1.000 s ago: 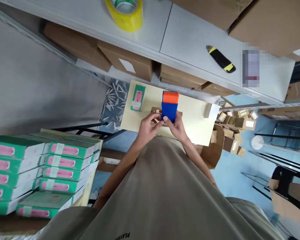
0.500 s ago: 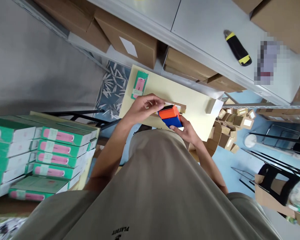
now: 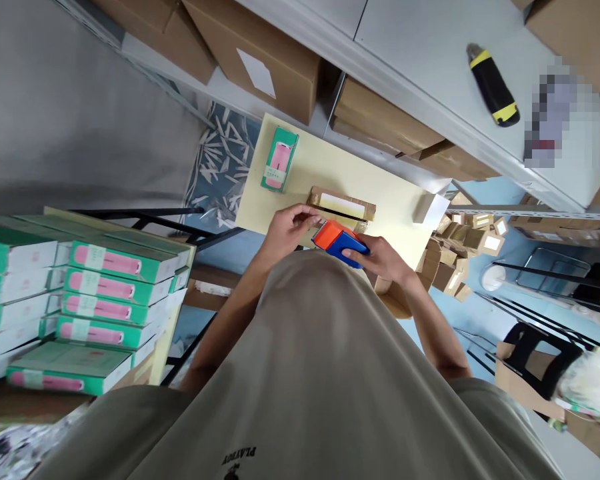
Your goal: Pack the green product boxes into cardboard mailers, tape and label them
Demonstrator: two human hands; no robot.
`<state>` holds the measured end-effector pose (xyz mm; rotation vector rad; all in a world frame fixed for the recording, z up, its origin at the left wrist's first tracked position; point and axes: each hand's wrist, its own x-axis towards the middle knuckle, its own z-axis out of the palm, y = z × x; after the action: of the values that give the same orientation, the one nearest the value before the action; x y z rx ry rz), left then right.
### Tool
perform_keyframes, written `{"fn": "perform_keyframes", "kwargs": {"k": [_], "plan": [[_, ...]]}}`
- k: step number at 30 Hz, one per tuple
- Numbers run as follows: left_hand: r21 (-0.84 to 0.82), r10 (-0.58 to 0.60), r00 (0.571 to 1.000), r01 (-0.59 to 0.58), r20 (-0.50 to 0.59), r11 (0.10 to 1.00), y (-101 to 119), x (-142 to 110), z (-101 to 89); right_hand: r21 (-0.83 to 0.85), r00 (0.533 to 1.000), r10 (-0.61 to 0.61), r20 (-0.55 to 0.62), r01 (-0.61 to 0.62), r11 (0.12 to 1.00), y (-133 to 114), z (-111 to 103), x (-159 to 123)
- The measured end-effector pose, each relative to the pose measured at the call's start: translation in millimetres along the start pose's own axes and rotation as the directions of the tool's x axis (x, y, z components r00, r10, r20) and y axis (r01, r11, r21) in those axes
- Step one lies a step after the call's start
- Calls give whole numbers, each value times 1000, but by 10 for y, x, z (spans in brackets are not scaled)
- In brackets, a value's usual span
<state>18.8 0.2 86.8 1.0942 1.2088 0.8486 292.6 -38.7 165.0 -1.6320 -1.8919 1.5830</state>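
Observation:
My right hand (image 3: 383, 257) is wrapped round the blue part of an orange and blue tape dispenser (image 3: 336, 239), held in front of my shirt over the table's near edge. At the dispenser's toothed orange end, my left hand (image 3: 291, 230) has thumb and fingertips pinched together; what lies between them is too small to make out. Just beyond the dispenser a narrow brown carton (image 3: 343, 197) with a white label lies on the cream table (image 3: 370, 172). A green box with a pink bottle picture (image 3: 280, 159) rests on the table's far left.
A small white box (image 3: 430, 209) stands at the table's right end. Above runs a grey shelf with a black and yellow utility knife (image 3: 494, 87). Green boxes (image 3: 100, 293) are stacked at left. Loose cartons (image 3: 455, 257) lie at right, and large cartons (image 3: 260, 53) stand behind the table.
The dispenser has been tilted and lowered slightly toward me, with its orange end turned left. Both hands moved down with it, uncovering more of the brown carton. The view shifted a little.

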Motion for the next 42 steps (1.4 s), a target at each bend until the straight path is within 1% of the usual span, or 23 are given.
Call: {"fn": "perform_keyframes", "kwargs": {"k": [1,3,4,6,8,9,12,14,18,21,23,26,28,30,32,34,36,37,38,39,40,42], "plan": [[-7,-14,999,14,-47,1000,-49,-32,-11,-5,999,16,49,-16,1000,1,-74,-30],[-27,-42,989,38,-142,999,-136,-53,-67,-21,993,50,109,-48,999,14,-233,-87],[-35,-51,982,45,-180,998,-176,-38,-106,-33,991,63,118,-59,998,21,-312,-100],[-51,-62,973,52,-221,997,-256,36,-181,-55,991,73,110,-67,996,29,-452,-73],[-68,-74,970,60,-230,996,-342,143,-230,-61,989,101,113,-94,994,20,-562,38],[-77,-83,968,67,-236,995,-387,199,-241,-59,982,135,135,-128,990,12,-606,119],[-100,-110,957,85,-269,991,-541,335,-232,-64,934,262,243,-254,965,-5,-693,411],[-115,-121,951,92,-283,989,-655,397,-208,-88,907,312,284,-299,950,12,-713,592],[-146,-179,937,141,-301,979,-879,494,-163,-156,882,359,306,-326,932,93,-679,818],[-175,-227,923,179,-311,968,-1027,566,-141,-186,874,377,306,-333,924,126,-639,877],[-197,-258,919,205,-300,959,-1122,610,-119,-192,871,386,306,-340,921,121,-621,890],[-219,-309,916,256,-256,942,-1264,648,-58,-199,858,406,316,-359,912,95,-603,904],[-192,-324,920,285,-221,939,-1343,644,-18,-224,853,421,310,-364,904,75,-588,919],[-95,-288,933,273,-216,957,-1378,617,-2,-267,859,424,287,-354,896,57,-573,937],[52,-172,954,190,-245,980,-1347,583,-10,-304,868,413,274,-330,894,43,-560,955],[193,7,971,40,-240,980,-1250,567,-14,-324,875,397,278,-303,896,40,-554,967],[272,179,971,-131,-160,953,-1123,588,24,-339,882,379,281,-278,899,53,-553,973],[286,241,965,-203,-104,936,-1066,613,63,-346,886,371,279,-268,899,65,-553,973],[288,282,958,-256,-52,923,-1021,644,113,-351,889,364,276,-259,900,79,-553,971],[283,301,953,-286,-12,916,-993,679,169,-352,891,361,277,-255,901,95,-551,969],[276,301,953,-293,13,915,-983,714,225,-344,889,361,281,-257,903,110,-547,966],[267,274,961,-270,24,925,-1013,775,320,-312,881,368,299,-274,910,135,-533,957]]}}
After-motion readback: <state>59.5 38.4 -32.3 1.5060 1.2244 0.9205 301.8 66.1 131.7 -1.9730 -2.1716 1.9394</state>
